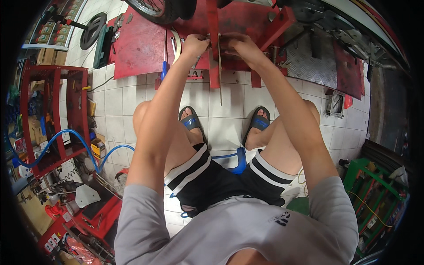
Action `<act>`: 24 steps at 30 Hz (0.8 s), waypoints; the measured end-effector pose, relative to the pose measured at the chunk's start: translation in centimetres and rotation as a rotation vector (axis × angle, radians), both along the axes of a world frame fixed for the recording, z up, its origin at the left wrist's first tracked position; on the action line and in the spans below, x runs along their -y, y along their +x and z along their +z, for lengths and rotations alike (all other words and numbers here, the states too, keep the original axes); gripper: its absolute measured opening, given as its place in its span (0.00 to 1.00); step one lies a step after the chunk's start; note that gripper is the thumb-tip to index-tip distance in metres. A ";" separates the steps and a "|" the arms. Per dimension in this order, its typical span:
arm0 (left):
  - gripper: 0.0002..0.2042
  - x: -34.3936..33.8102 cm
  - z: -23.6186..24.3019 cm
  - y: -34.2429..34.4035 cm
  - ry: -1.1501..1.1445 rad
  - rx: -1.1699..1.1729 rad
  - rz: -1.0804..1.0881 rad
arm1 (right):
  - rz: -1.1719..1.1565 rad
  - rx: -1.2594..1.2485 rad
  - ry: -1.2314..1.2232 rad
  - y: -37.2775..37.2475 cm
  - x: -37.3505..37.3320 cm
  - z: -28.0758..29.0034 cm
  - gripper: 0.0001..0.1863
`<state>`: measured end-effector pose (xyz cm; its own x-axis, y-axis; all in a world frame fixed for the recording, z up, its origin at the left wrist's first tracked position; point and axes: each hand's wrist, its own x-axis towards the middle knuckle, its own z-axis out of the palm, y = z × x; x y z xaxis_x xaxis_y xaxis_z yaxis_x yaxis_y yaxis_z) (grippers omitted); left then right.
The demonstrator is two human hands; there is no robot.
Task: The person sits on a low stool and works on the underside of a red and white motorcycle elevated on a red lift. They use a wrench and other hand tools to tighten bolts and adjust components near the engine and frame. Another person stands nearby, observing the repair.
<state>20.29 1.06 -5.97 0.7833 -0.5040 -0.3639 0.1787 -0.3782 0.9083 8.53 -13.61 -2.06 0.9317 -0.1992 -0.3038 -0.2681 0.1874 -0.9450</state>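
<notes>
Both arms reach forward over a red metal lift bench [139,53]. My left hand [196,45] is closed, its fingertips against the left side of an upright red metal post [214,62]. What sits in those fingertips is too small to make out. To the right of the post, my right hand [242,47] has its fingers curled inward; the post and shadow partly hide the tips. Between the hands, a thin, flat brownish strip [220,84] hangs down along the post. Left of my left hand lie a blue-handled screwdriver [164,68] and a wrench [172,44].
A motorcycle wheel [154,9] stands at the bench's far side. More motorcycle parts [353,31] fill the far right, above a chequered metal plate [311,62]. A red shelf rack [53,110] and blue hose [90,152] are at left. A green rack [369,185] stands at right.
</notes>
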 end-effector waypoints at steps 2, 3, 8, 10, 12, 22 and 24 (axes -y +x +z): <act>0.11 0.3 0.9 -0.2 0.197 0.144 -0.058 | -0.008 0.032 0.007 0.0 0.6 0.0 0.21; 0.11 0.4 1.4 -0.4 0.296 0.216 -0.087 | -0.015 0.021 0.017 0.0 0.6 0.1 0.21; 0.17 -0.2 -0.8 0.5 0.096 -0.059 0.015 | -0.029 -0.007 0.071 0.3 0.1 0.2 0.22; 0.17 0.3 -0.2 0.2 0.040 -0.175 0.001 | -0.058 -0.027 0.081 0.1 0.6 -0.3 0.22; 0.19 -0.2 0.2 0.2 -0.011 -0.249 -0.006 | -0.041 -0.027 0.079 0.3 0.6 -0.6 0.22; 0.20 -1.7 1.0 0.1 -0.060 -0.374 -0.052 | 0.018 -0.032 0.066 0.4 0.2 -0.4 0.20; 0.21 -1.2 1.3 -0.1 -0.015 -0.343 -0.076 | 0.022 -0.038 0.063 0.4 0.6 -0.7 0.20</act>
